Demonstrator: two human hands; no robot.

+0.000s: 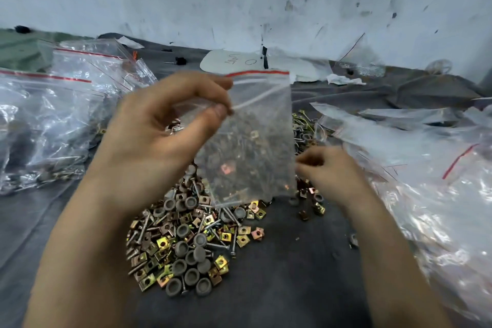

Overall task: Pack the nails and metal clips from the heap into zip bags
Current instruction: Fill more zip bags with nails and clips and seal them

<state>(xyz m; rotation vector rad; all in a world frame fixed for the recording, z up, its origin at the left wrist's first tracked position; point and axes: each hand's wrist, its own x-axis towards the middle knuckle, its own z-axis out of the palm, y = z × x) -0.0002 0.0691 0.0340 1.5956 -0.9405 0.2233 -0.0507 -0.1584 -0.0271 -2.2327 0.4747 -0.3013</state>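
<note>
Hanging zip bag (253, 141): held upright over the heap (186, 242), pinched at its top-left corner.
Left hand (165, 125): thumb and forefinger are closed on the bag's zip edge.
Right hand (327, 168): curled by the bag's lower right edge; contents cannot be told.
Room: bare cloth (292, 287) in front; sides crowded by plastic bags (53, 120).

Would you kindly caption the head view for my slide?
Left hand pinches a zip bag over the nail-and-clip heap; right hand curled beside it.

red-striped clear zip bag (255, 125), gold clips (162, 243)
</note>
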